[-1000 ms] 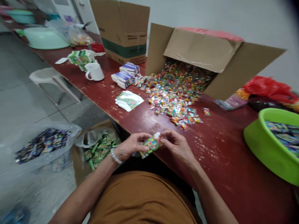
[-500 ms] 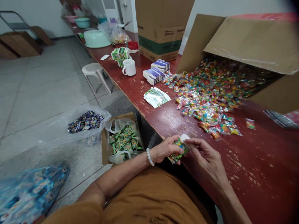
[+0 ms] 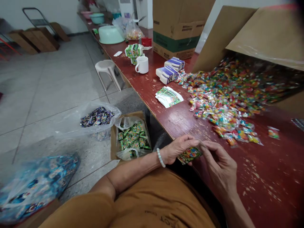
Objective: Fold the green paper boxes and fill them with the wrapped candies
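Observation:
My left hand (image 3: 177, 149) is wrapped round a small green printed candy box (image 3: 190, 155), held over the table's near edge. On the box's right end, the thumb and fingers of my right hand (image 3: 220, 166) are pinched together; the flap there is mostly hidden by my fingers. Farther along the table lies a fanned stack of flat green-and-white cartons (image 3: 169, 96). To its right spreads a heap of small clear packets of coloured candy (image 3: 223, 117).
Candy packets spill from a tipped cardboard box (image 3: 247, 34). Purple-and-white boxes (image 3: 167, 74), a white mug (image 3: 142, 65) and green boxes (image 3: 134, 50) stand farther back. On the floor are a carton of green packets (image 3: 114, 145), bags of wrapped packets (image 3: 97, 117) and a stool (image 3: 104, 66).
The view has swung left. My left thumb has shifted up to the box's top end, and my right fingers now close over the white flap that showed before.

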{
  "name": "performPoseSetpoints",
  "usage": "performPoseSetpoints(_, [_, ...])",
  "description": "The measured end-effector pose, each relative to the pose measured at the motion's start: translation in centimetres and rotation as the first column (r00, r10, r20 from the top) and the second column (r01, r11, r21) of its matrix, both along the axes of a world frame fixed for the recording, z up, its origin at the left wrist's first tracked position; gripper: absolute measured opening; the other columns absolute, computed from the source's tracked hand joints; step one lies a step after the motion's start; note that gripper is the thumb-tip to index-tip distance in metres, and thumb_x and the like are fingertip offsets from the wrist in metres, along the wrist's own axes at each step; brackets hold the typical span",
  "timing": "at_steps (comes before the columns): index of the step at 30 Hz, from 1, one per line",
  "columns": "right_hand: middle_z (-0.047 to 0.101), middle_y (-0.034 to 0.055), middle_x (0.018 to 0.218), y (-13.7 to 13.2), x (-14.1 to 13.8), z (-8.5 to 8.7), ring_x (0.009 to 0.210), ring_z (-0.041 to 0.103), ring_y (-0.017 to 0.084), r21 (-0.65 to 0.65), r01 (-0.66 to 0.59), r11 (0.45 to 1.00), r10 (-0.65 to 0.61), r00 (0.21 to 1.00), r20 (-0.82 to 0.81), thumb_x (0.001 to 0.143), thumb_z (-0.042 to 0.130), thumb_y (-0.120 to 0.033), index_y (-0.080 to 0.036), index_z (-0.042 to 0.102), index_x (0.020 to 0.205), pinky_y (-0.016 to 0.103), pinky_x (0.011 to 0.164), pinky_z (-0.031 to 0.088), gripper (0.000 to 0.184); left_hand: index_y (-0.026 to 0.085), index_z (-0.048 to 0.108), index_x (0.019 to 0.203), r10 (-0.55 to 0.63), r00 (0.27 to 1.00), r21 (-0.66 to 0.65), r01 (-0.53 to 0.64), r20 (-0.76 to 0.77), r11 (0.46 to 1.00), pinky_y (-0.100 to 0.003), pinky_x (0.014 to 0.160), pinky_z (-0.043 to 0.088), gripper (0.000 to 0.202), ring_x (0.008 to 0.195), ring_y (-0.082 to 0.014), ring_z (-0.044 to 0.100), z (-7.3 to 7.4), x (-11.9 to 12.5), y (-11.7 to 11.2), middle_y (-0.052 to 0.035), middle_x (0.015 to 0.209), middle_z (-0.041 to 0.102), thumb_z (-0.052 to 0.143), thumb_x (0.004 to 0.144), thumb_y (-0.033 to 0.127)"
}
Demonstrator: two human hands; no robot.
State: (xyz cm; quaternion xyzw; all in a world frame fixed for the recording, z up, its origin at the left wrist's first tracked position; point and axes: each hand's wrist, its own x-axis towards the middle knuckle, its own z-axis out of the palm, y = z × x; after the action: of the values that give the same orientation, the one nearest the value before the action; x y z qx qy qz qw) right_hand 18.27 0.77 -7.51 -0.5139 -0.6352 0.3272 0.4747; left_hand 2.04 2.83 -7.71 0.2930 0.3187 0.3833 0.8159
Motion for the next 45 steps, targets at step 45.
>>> performPoseSetpoints(45, [0.074, 0.0053, 0.088, 2.1, -1.4, 1.8, 0.066, 0.064, 0.016, -0.151, -0.116, 0.982, 0.115, 0.993, -0.018, 0.082, 0.062, -0.025, -0.019, 0.068, 0.076, 0.026, 0.058, 0.049, 0.010, 0.015, 0.071, 0.107, -0.038, 0.972, -0.026, 0.033, -0.232, 0.999, -0.021, 0.043, 0.047, 0.052, 0.054, -0.0138, 0.057, 0.7, -0.6, 1.3, -0.0044, 0.069, 0.065, 0.058, 0.083, 0.060])
